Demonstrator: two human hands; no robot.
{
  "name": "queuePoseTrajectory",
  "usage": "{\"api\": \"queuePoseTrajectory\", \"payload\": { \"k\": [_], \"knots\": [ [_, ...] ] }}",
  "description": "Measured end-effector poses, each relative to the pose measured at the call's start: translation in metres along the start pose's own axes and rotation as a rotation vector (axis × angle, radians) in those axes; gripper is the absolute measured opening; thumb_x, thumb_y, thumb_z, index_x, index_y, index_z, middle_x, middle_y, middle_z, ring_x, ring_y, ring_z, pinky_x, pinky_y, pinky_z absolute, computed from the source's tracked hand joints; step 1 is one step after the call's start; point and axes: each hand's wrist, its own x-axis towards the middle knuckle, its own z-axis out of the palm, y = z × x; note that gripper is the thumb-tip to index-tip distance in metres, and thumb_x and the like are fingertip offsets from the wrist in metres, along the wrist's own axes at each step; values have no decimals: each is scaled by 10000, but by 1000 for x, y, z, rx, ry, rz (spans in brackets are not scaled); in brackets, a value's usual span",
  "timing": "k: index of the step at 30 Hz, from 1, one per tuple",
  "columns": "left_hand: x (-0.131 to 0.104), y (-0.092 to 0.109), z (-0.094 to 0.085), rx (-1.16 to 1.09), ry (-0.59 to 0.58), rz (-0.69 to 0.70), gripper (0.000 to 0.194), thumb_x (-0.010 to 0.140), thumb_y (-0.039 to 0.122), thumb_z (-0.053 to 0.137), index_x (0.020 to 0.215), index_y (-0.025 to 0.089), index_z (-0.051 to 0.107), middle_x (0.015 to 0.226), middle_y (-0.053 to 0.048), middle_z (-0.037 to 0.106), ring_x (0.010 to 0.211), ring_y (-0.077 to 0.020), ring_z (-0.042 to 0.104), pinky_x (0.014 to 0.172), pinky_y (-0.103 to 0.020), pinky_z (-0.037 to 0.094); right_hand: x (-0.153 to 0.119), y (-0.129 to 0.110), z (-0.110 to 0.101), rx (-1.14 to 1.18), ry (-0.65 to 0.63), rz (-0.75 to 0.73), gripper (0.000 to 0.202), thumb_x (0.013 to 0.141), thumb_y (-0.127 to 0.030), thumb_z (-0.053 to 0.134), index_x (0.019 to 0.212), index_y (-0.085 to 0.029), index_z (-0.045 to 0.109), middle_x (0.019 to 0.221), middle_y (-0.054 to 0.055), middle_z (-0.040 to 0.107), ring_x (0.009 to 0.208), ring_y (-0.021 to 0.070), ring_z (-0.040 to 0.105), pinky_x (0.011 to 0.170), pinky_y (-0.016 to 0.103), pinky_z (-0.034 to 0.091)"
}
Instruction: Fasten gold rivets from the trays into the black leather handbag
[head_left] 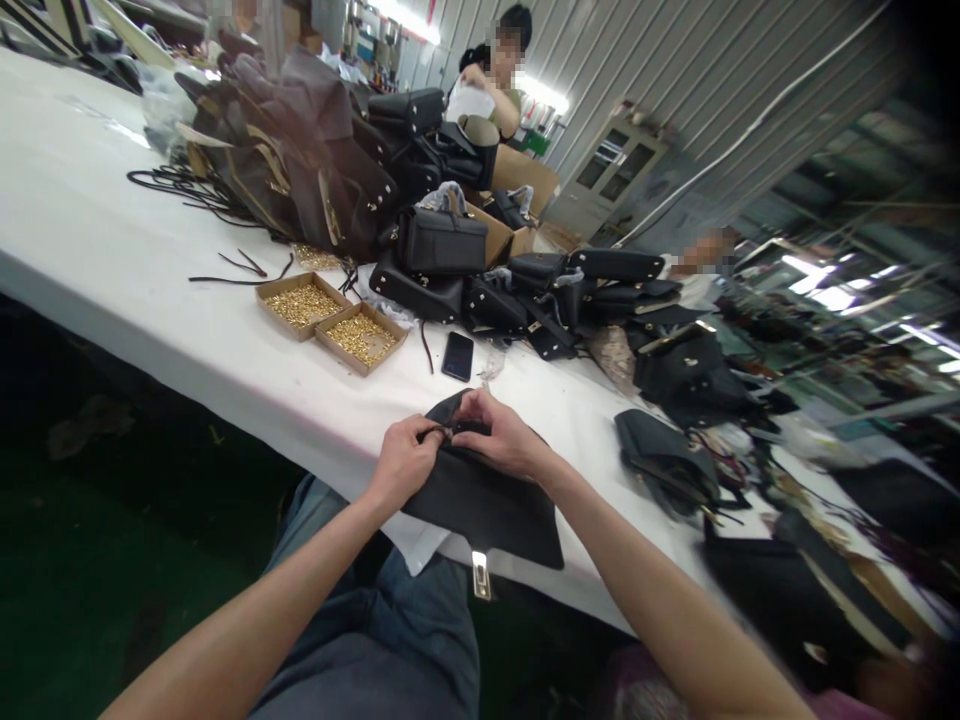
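A black handbag [495,505] lies at the table's front edge, its flap hanging toward my lap with a shiny metal clasp [481,576] at the end. My left hand [405,465] is closed in a pinch on the bag's upper left part. Close beside it, my right hand [499,435] has thumb and fingers pinched on the same spot. Whatever small part sits between the fingertips is too small to make out. Behind the hands lies a black phone [457,356]. Two cardboard trays [324,334] of small gold metal pieces stand farther left.
Black handbags [444,240] are piled along the back of the white table [300,400], with brown bags [285,150] at the left. More black bags [664,455] lie to the right. Dark straps [240,265] are strewn near the trays. A person [487,95] is behind the pile.
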Motion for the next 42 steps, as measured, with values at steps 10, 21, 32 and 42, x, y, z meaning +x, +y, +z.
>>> {"api": "queuePoseTrajectory", "payload": {
  "k": [10, 21, 32, 42],
  "knots": [
    [1, -1, 16, 65, 63, 25, 192, 952, 174, 677, 973, 229, 860, 979, -33, 820, 952, -202, 739, 882, -324, 537, -25, -5, -10, -464, 87, -97, 340, 930, -162, 739, 1251, -273, 734, 1199, 39, 786, 1105, 255, 742, 1011, 394, 567],
    [4, 11, 24, 184, 42, 126, 263, 933, 118, 600, 787, 191, 806, 724, -14, 628, 716, -148, 588, 670, -305, 361, -36, -6, 3, -697, 102, -241, 295, 1034, -156, 642, 1311, -229, 714, 1216, 94, 789, 1094, 295, 729, 995, 472, 583],
    [3, 0, 23, 85, -30, 84, 276, 914, 120, 575, 770, 194, 797, 722, -10, 628, 719, -151, 575, 675, -296, 377, -35, -30, 14, -572, 119, -46, 277, 1064, -192, 607, 1221, -264, 824, 1195, 63, 826, 1081, 300, 777, 982, 442, 610],
    [0, 1, 22, 86, -31, 128, 254, 907, 124, 575, 740, 193, 754, 735, -17, 620, 738, -165, 592, 686, -301, 397, -23, -39, 28, -511, 350, 226, 84, 888, -290, 815, 926, -284, 889, 924, 20, 855, 798, 290, 792, 800, 414, 608]
  ]
}}
